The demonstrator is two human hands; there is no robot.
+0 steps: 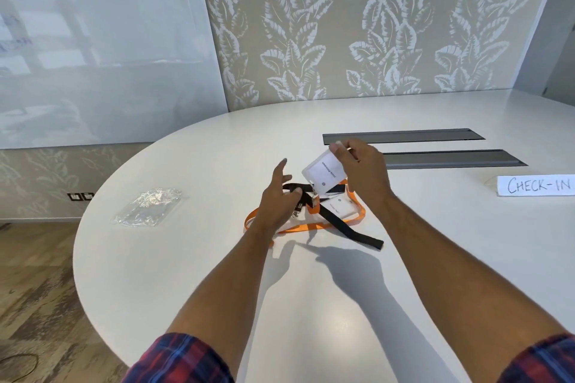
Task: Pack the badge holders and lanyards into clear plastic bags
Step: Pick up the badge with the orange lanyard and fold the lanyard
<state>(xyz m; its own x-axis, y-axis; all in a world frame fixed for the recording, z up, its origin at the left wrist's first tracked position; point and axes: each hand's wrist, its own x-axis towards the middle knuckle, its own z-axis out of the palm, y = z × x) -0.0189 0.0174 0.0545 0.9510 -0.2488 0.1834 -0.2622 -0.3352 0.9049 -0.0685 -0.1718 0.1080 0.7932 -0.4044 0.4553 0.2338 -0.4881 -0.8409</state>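
My right hand (364, 169) pinches a clear badge holder with a white name card (322, 172) and holds it tilted above the table. A black lanyard (345, 225) hangs from it and trails across the tabletop. My left hand (278, 196) hovers over the black strap with fingers loosely spread; whether it touches the strap is unclear. Beneath lie an orange lanyard (298, 228) in a loop and a second badge holder (339, 207). A small pile of clear plastic bags (149, 207) lies to the left, apart from both hands.
The white oval table (217, 274) has its curved edge at the left, with wood floor below. Two grey cable trays (435, 146) are set into the top behind my hands. A handwritten "CHECK-IN" sign (536, 185) stands at the right.
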